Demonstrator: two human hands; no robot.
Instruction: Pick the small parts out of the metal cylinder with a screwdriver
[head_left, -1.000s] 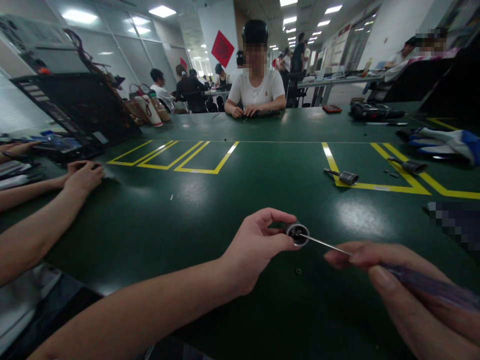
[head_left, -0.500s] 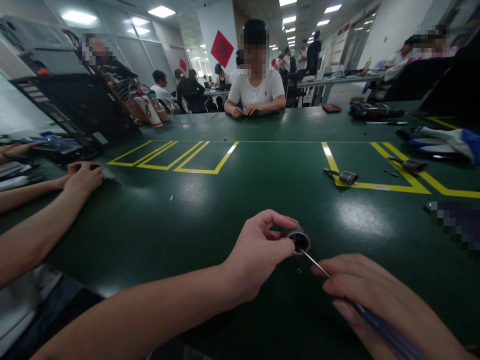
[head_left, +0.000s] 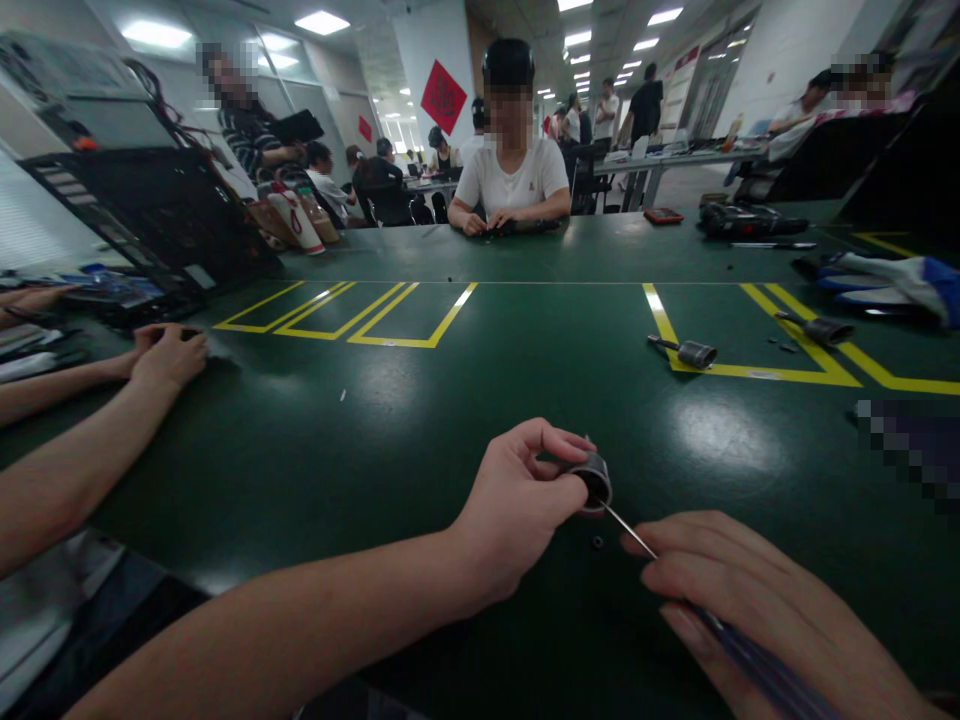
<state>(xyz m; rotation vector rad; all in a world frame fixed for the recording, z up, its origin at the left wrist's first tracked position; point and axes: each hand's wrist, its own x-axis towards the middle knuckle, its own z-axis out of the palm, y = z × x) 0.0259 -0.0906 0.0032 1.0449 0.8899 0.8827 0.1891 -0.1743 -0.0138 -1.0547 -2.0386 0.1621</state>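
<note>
My left hand (head_left: pixel 517 500) is closed on a small grey metal cup-shaped part (head_left: pixel 598 470), held above the green table (head_left: pixel 337 470) with its opening turned toward the right and down. A thin metal shaft reaches into that opening from a screwdriver-like tool (head_left: pixel 750 650) with a bluish handle. My right hand (head_left: pixel 750 590) is closed around this tool. Just below the cup-shaped part, a tiny dark ring-like piece (head_left: pixel 598 543) lies on the table.
Two similar metal parts with stems (head_left: pixel 696 354) (head_left: pixel 827 331) lie by yellow tape at the right. Gloves (head_left: pixel 892 285) are farther right. Another person's hands (head_left: pixel 169 355) rest at the left. Across the table sits a person in white (head_left: pixel 517 185).
The cup-shaped part has tilted and shifted slightly left in my left hand. My right hand has moved a little left with the tool. A standing person at the back left is more upright.
</note>
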